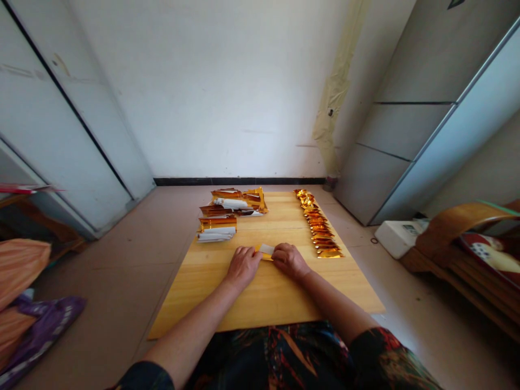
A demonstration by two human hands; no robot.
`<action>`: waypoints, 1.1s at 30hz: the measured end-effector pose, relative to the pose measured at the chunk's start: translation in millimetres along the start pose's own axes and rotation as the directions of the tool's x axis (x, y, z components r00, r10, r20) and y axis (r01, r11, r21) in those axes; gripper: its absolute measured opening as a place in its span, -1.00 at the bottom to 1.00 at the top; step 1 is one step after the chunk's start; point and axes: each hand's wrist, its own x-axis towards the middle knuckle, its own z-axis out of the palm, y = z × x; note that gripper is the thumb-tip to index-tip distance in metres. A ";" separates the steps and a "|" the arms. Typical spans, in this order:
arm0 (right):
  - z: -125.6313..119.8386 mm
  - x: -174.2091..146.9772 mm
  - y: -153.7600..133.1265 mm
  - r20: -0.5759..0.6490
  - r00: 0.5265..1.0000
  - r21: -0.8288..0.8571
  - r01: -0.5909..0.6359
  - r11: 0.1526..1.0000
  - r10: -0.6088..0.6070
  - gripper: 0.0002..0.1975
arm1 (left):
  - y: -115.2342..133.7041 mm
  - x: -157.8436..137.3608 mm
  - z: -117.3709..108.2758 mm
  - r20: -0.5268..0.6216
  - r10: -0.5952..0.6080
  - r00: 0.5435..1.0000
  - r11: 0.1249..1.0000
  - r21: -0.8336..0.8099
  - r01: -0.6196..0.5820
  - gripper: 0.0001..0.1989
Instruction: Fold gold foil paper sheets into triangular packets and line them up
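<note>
At the middle of the wooden table, my left hand (pixel 244 264) and my right hand (pixel 290 260) grip the two ends of a small gold foil sheet with a white side (pixel 267 249). Fingers of both hands are closed on it, and their tips partly hide it. To the right runs a row of folded gold foil pieces (pixel 323 230), overlapping one another. Beyond my left hand lie stacks of gold and white foil sheets (pixel 218 227), with a white roll-like piece (pixel 232 203) among the farther ones.
The wooden table (pixel 195 303) stands before me, close to a white wall (pixel 227 97). A grey refrigerator (pixel 398 130) is at the right, beside a white box (pixel 396 238) and a wooden seat (pixel 450 260). Orange and purple bags (pixel 44 330) are at the left.
</note>
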 end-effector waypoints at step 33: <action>-8.2 16.2 -1.0 0.112 0.976 0.106 -0.199 0.974 0.187 -0.89 | 10.8 -1.8 -5.3 0.090 -0.065 0.994 0.998 -0.007 0.065 -0.81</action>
